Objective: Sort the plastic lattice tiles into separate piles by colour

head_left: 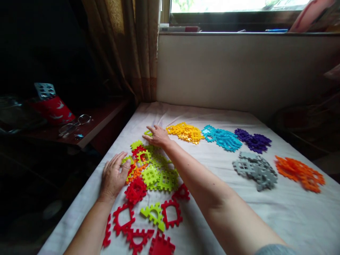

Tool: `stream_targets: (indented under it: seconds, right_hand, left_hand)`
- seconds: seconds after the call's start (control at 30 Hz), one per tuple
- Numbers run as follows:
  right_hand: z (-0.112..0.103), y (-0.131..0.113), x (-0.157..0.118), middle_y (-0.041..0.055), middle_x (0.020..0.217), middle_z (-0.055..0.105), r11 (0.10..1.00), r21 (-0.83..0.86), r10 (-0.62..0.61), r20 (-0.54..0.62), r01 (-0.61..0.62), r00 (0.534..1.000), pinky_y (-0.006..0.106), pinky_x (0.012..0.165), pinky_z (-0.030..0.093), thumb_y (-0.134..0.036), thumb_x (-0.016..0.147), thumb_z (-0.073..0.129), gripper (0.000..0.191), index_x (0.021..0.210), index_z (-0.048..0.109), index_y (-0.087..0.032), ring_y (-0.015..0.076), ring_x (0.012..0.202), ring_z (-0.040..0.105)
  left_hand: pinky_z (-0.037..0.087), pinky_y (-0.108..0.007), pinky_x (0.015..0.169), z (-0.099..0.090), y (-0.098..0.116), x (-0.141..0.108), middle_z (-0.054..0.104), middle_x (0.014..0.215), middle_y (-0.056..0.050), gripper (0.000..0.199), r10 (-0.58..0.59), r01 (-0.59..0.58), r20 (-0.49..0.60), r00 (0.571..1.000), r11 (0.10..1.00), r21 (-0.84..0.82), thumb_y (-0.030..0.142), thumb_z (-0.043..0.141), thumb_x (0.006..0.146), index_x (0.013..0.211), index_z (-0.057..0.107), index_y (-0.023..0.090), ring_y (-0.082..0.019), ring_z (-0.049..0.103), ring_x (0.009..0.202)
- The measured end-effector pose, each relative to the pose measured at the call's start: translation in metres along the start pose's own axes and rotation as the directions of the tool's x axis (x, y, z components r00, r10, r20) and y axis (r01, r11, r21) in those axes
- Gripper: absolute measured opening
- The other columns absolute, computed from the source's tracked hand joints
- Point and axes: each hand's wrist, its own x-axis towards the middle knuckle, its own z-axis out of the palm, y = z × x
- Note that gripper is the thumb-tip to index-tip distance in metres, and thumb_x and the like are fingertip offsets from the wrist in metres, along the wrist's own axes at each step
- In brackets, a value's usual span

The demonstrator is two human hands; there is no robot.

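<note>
The right hand's (pixel 157 136) grip was spread, fingers over a lime-green notched plastic piece (pixel 148 133); whether held, I could not tell; the left hand's (pixel 113 174) grip curved loosely open beside lime-green, red and orange notched plastic pieces (pixel 150 175).

The lime pieces (pixel 156 177) — flat, with toothed edges, two showing window bars — lie mostly in one overlapping heap. A single lime piece (pixel 149 134), partly hidden, is about twelve o'clock from its centre. Most red pieces (pixel 136 190) lie between four and eight o'clock, a few orange pieces (pixel 137 172) at nine.
</note>
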Motion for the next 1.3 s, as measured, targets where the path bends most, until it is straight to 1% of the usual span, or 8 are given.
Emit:
stream_targets:
  seconds: [0.13,0.3,0.47,0.63,0.77,0.9,1.1,1.3]
  right_hand:
    - [0.006,-0.025,-0.014,0.0059,0.137,0.059,0.987,0.022,-0.162,0.088,0.161,0.983,0.046,0.103,0.041,-0.063,0.093,0.047,0.049,0.129,0.063,-0.035,0.0271,0.127,0.052]
    - [-0.011,-0.009,-0.054,0.0021,0.127,0.065,0.947,0.055,-0.323,0.148,0.318,0.935,0.031,0.097,0.044,-0.048,0.089,0.061,0.034,0.119,0.071,-0.034,0.0199,0.115,0.06]
    - [-0.032,0.028,-0.1,0.004,0.124,0.068,0.961,0.015,-0.275,0.146,0.275,0.95,0.028,0.097,0.045,-0.038,0.089,0.063,0.031,0.117,0.073,-0.028,0.0193,0.113,0.063]
    - [-0.043,0.042,-0.171,0.0105,0.14,0.058,0.994,-0.015,-0.106,0.005,0.106,0.994,0.038,0.108,0.04,-0.044,0.091,0.062,0.042,0.127,0.068,-0.024,0.0247,0.126,0.056]
    - [-0.039,0.011,-0.245,0.014,0.152,0.045,0.981,0.029,-0.188,-0.092,0.191,0.978,0.05,0.114,0.031,-0.061,0.083,0.066,0.067,0.139,0.058,-0.026,0.0315,0.141,0.04]
    - [-0.026,-0.04,-0.297,0.0129,0.158,0.037,0.921,0.071,-0.384,0.02,0.382,0.923,0.058,0.118,0.019,-0.077,0.07,0.068,0.089,0.145,0.05,-0.032,0.0344,0.147,0.029]
    - [-0.008,-0.078,-0.297,0.0086,0.148,0.051,0.811,0.076,-0.585,0.064,0.58,0.809,0.053,0.12,0.02,-0.068,0.081,0.065,0.057,0.124,0.066,-0.03,0.0286,0.142,0.037]
    - [0.016,-0.055,-0.27,0.015,0.144,0.055,0.941,0.042,-0.318,-0.218,0.335,0.923,0.053,0.118,0.022,-0.053,0.083,0.071,0.054,0.125,0.064,-0.02,0.0309,0.14,0.039]
  left_hand:
    - [0.03,-0.058,0.114,0.003,0.001,-0.004,0.063,0.136,-0.014,0.05,-0.03,0.02,0.075,0.997,0.992,0.126,0.046,0.037,0.094,0.131,0.061,0.021,-0.032,0.05,0.134]
    - [0.025,-0.058,0.117,-0.003,0.01,-0.004,0.059,0.141,-0.011,0.053,0.027,-0.047,0.187,0.982,0.993,0.105,0.048,0.034,0.095,0.138,0.055,0.024,-0.028,0.051,0.133]
    - [0.02,-0.056,0.12,-0.009,0.028,-0.002,0.063,0.138,-0.008,0.064,0.169,-0.148,0.403,0.9,0.985,-0.084,0.064,0.03,0.092,0.134,0.059,0.024,-0.027,0.055,0.129]
    - [0.036,-0.04,0.114,-0.009,0.045,-0.009,0.06,0.141,-0.012,0.089,0.222,-0.117,0.424,0.878,0.959,-0.259,0.082,0.027,0.084,0.133,0.061,0.016,-0.028,0.053,0.132]
    - [0.041,-0.038,0.111,-0.021,0.047,-0.012,0.063,0.136,-0.011,0.088,0.122,0.013,0.413,0.903,0.951,-0.31,0.083,0.032,0.082,0.134,0.06,0.017,-0.028,0.057,0.127]
    - [0.039,-0.039,0.112,-0.045,0.035,-0.018,0.064,0.135,-0.013,0.084,0.038,0.083,0.361,0.932,0.946,-0.314,0.081,0.043,0.078,0.128,0.064,0.017,-0.029,0.057,0.128]
    - [0.044,-0.041,0.108,-0.049,0.027,-0.057,0.073,0.117,-0.011,0.066,-0.031,0.114,0.208,0.978,0.91,-0.399,0.074,0.052,0.075,0.107,0.072,0.019,-0.029,0.064,0.117]
    - [0.047,-0.039,0.105,-0.005,0.046,-0.069,0.071,0.118,-0.012,0.057,-0.215,0.171,0.0,0.977,0.777,-0.606,0.065,0.044,0.087,0.11,0.069,0.019,-0.026,0.063,0.117]
